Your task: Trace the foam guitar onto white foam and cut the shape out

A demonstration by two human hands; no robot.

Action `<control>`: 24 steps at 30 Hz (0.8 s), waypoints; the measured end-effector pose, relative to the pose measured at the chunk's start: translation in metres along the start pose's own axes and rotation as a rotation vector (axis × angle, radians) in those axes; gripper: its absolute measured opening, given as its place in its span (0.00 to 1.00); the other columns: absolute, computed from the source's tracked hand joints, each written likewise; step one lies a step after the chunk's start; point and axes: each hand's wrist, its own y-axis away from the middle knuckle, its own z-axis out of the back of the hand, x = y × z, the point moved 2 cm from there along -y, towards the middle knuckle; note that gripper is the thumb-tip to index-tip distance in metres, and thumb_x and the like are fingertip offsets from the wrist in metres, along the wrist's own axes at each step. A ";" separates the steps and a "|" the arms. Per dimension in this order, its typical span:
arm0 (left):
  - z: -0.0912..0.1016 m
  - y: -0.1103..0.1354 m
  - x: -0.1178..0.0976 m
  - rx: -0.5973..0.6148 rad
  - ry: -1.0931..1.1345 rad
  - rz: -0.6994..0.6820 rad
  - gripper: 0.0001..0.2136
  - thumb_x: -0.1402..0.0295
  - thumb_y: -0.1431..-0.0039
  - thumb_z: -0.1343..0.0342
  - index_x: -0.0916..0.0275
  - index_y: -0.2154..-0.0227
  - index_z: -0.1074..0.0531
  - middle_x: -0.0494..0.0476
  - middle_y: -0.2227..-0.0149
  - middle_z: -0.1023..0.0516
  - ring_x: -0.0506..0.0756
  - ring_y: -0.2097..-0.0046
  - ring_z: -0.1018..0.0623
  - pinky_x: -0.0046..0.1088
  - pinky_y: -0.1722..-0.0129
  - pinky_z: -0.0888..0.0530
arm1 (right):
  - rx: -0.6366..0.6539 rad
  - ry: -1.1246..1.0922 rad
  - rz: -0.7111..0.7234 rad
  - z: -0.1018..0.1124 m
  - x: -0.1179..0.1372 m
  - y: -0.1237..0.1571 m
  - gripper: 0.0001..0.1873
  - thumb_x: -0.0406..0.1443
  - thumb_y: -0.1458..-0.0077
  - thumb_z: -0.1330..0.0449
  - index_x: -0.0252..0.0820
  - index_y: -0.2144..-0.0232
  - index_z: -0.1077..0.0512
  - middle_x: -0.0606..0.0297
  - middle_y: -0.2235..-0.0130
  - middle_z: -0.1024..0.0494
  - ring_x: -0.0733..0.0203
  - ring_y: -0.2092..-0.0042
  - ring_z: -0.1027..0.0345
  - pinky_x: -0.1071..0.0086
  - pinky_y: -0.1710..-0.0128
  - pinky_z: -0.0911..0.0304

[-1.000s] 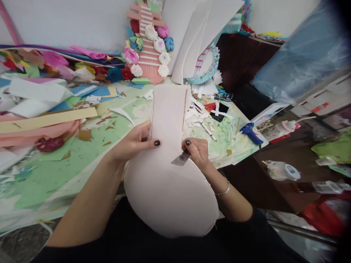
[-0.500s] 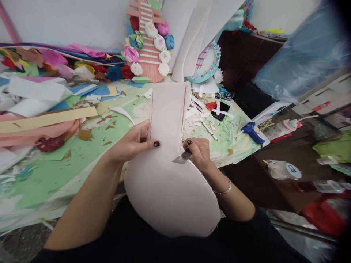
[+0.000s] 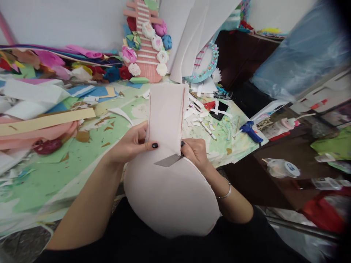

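A pale pink foam board cutout [image 3: 170, 193], with a round body and a straight neck, leans toward me between my arms. Red lines run along the edges of its neck. My left hand [image 3: 135, 144] grips the left side of the neck, its thumb flat on the front face. In my right hand [image 3: 195, 151], closed at the right side where neck meets body, is a utility knife [image 3: 168, 160]. Its wide grey blade reaches left across the front of the board; the handle is mostly hidden in my fist.
Paper scraps and a tan strip [image 3: 49, 118] cover the left of the green table [image 3: 90, 175]. A decorated paper guitar [image 3: 148, 54] stands at the back. To the right lie a marker [image 3: 208, 130], a black phone [image 3: 219, 110] and a blue glue gun [image 3: 251, 132].
The knife blade has moved left and shows more of its length over the board. My right hand has shifted slightly left against the neck's edge. The left hand keeps its hold.
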 end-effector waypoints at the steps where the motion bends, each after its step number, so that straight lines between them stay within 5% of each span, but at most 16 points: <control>1: 0.001 0.000 0.001 0.002 0.012 0.001 0.27 0.65 0.50 0.37 0.59 0.46 0.34 0.62 0.58 0.20 0.62 0.58 0.20 0.29 0.68 0.22 | -0.001 -0.005 -0.001 -0.001 -0.001 0.000 0.18 0.37 0.42 0.57 0.44 0.83 0.53 0.71 0.82 0.49 0.70 0.80 0.54 0.70 0.76 0.57; 15: 0.005 0.001 0.004 0.045 0.026 0.022 0.29 0.64 0.49 0.37 0.59 0.44 0.36 0.63 0.58 0.20 0.63 0.58 0.20 0.30 0.68 0.22 | 0.000 -0.061 -0.045 -0.003 -0.017 0.006 0.19 0.35 0.40 0.56 0.42 0.84 0.48 0.71 0.83 0.46 0.69 0.80 0.52 0.70 0.76 0.56; 24: 0.002 -0.002 -0.002 0.048 -0.030 -0.092 0.25 0.66 0.47 0.38 0.64 0.46 0.33 0.65 0.55 0.22 0.62 0.54 0.22 0.28 0.65 0.22 | -0.030 -0.076 -0.029 -0.008 -0.018 0.003 0.20 0.34 0.41 0.55 0.42 0.84 0.48 0.72 0.83 0.47 0.70 0.80 0.54 0.71 0.76 0.57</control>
